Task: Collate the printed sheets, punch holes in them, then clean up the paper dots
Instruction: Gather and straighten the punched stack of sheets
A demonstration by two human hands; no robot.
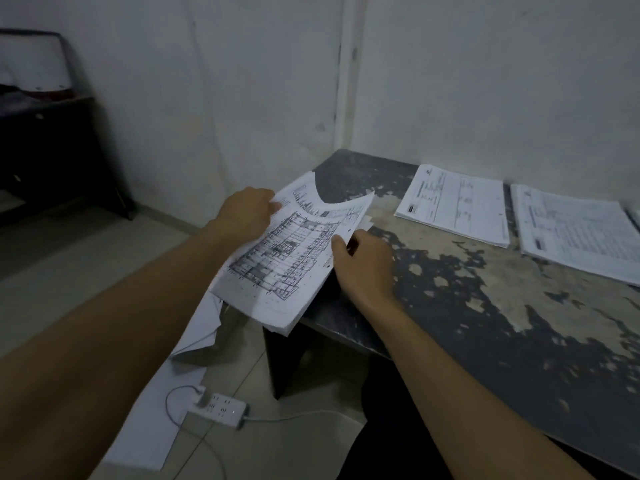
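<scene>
Both hands hold a stack of printed sheets (277,268) over the counter's (485,306) left corner. The left hand (247,216) pinches the stack's far left edge; the right hand (363,265) pinches its right edge. Two more paper stacks (453,206) (575,230) lie on the counter.

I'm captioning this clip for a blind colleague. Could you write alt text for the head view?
Both hands hold a stack of floor-plan sheets over a worn table's left edge: left hand at the far side, right hand pinching the top sheet's edge. Two more paper stacks lie on the table; a power strip sits on the floor.
</scene>
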